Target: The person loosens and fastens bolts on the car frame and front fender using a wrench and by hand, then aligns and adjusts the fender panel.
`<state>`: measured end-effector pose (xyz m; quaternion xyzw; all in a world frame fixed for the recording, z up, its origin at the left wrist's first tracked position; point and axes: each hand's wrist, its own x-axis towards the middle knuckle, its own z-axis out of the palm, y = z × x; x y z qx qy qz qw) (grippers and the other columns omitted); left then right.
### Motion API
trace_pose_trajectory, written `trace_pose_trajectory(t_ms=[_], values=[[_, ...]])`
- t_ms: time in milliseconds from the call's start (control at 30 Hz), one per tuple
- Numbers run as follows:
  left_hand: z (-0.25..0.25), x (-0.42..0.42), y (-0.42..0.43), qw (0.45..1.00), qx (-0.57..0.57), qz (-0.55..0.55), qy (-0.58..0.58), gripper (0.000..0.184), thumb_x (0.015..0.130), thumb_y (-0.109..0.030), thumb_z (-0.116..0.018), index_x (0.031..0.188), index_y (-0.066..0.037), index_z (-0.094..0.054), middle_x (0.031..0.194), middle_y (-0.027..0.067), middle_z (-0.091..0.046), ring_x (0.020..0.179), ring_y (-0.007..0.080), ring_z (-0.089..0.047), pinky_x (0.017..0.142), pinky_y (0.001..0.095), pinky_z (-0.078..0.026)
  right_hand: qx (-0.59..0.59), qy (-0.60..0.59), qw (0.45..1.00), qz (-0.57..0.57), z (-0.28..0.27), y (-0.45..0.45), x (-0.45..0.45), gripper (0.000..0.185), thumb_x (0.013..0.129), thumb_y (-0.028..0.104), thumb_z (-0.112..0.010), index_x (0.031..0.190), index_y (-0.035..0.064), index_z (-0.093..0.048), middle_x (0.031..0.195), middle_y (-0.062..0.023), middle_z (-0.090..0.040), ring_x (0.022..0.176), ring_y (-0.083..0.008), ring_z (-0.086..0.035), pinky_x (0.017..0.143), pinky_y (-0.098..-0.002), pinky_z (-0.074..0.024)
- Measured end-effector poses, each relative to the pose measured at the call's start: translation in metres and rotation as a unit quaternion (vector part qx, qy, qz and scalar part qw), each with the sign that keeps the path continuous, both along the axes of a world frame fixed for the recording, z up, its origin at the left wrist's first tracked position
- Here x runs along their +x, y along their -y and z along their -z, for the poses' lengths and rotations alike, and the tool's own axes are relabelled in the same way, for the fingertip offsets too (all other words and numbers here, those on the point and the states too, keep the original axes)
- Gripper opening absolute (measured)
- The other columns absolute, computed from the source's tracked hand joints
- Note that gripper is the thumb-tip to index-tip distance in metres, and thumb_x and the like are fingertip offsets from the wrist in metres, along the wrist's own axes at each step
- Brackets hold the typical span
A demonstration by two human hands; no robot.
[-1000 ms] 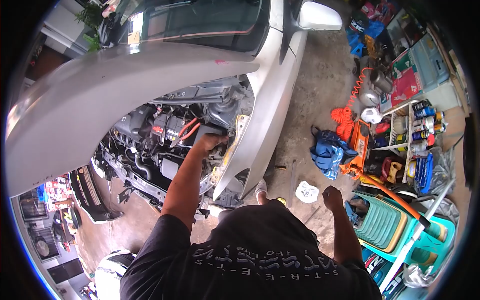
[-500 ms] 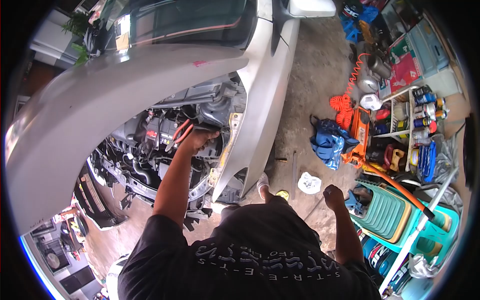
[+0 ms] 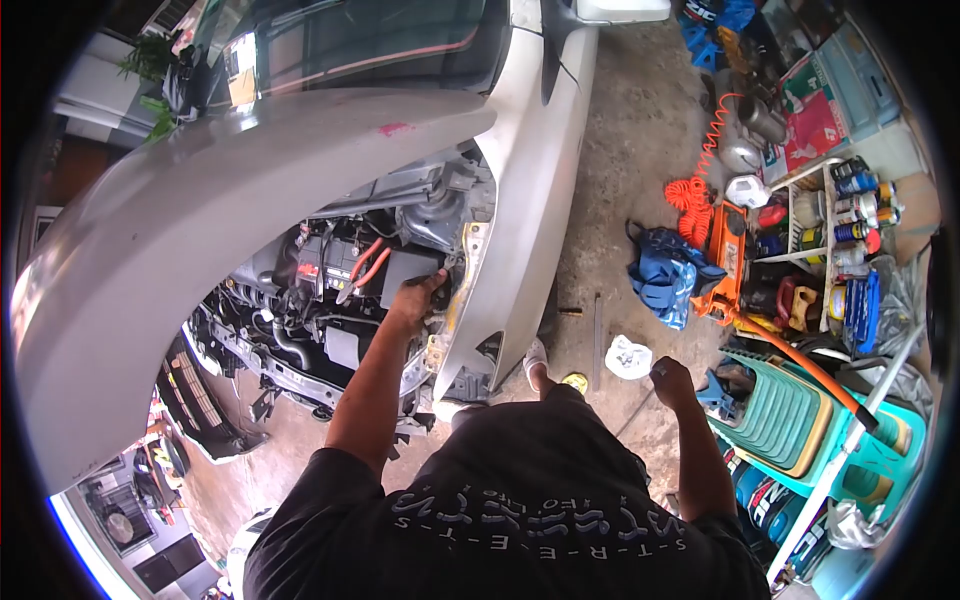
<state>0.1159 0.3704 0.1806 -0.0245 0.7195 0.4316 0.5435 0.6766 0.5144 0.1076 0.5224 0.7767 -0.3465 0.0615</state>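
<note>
My left hand (image 3: pixel 416 298) is inside the engine bay (image 3: pixel 262 368) of the silver car, over the near right corner of a flat-topped, black box-shaped part (image 3: pixel 405 264). The fingers point forward and right, towards the yellowish, long metal rail (image 3: pixel 471 250) that runs along the inner edge of the smooth silver fender (image 3: pixel 520 305). Whether the fingertips grip or merely touch anything there, I cannot tell.

The red-handled metal pliers (image 3: pixel 372 262) lie ahead and to the left of that hand, apart from it. Their long axis slants: the handles spread forward and right, on the side by the black part, while the metal nose points back and left. They rest by the black, red-labelled battery (image 3: pixel 318 268), and my left hand is much the nearer.

My right hand (image 3: pixel 672 382) hangs outside the car, fingers curled into a loose fist, with nothing visible in it. Nearest to it is a white, shallow, rounded container (image 3: pixel 628 357) on the concrete floor, just to its left; it has small dark things in it, too small to name.

Farther off to my right, a white metal rack (image 3: pixel 826 240) holds coloured cans and bottles (image 3: pixel 858 210), with red and yellow plastic jugs (image 3: pixel 798 300) lower down. Stacked teal plastic stools (image 3: pixel 775 420) stand nearer to me.
</note>
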Motion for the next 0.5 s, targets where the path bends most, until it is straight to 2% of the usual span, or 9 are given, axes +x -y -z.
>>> trace_pose_trajectory(t_ms=[200, 300, 400, 500], values=[[0.004, -0.006, -0.003, 0.997, 0.006, 0.063, -0.042, 0.039, 0.09, -0.046, -0.08, 0.08, -0.012, -0.064, 0.067, -0.0033, -0.053, 0.052, 0.0091, -0.039, 0.049, 0.0284, -0.027, 0.006, 0.019, 1.0, -0.001, 0.003, -0.002, 0.006, 0.017, 0.089, 0.018, -0.071, 0.098, 0.0046, -0.068, 0.098, -0.0176, -0.073, 0.096, -0.038, -0.07, 0.086, -0.0449, -0.0556], [0.005, -0.02, -0.006, 0.994, -0.045, 0.099, -0.026, 0.042, 0.089, -0.048, -0.08, 0.077, -0.012, -0.063, 0.063, -0.0039, -0.048, 0.05, 0.0089, -0.036, 0.048, 0.0286, -0.025, 0.0, 0.006, 1.0, -0.01, 0.007, -0.002, 0.01, 0.021, 0.087, 0.019, -0.073, 0.101, 0.0049, -0.068, 0.1, -0.0208, -0.073, 0.097, -0.0403, -0.07, 0.086, -0.0478, -0.0554], [0.003, -0.023, -0.007, 0.992, -0.031, 0.118, -0.01, 0.041, 0.091, -0.045, -0.08, 0.077, -0.011, -0.06, 0.062, -0.005, -0.046, 0.049, 0.0086, -0.034, 0.048, 0.0295, -0.025, 0.006, 0.012, 1.0, -0.001, 0.003, 0.0, 0.008, 0.018, 0.089, 0.021, -0.07, 0.098, 0.0051, -0.068, 0.098, -0.0177, -0.073, 0.096, -0.0385, -0.07, 0.086, -0.0456, -0.0556], [0.001, -0.011, -0.005, 0.989, -0.036, 0.136, -0.048, 0.044, 0.089, -0.049, -0.08, 0.076, -0.011, -0.062, 0.062, -0.004, -0.047, 0.05, 0.0087, -0.035, 0.047, 0.0287, -0.024, 0.008, 0.026, 1.0, 0.007, -0.003, 0.003, 0.005, 0.019, 0.09, 0.022, -0.069, 0.1, 0.0054, -0.068, 0.099, -0.0179, -0.073, 0.097, -0.0389, -0.07, 0.086, -0.0459, -0.0556]])
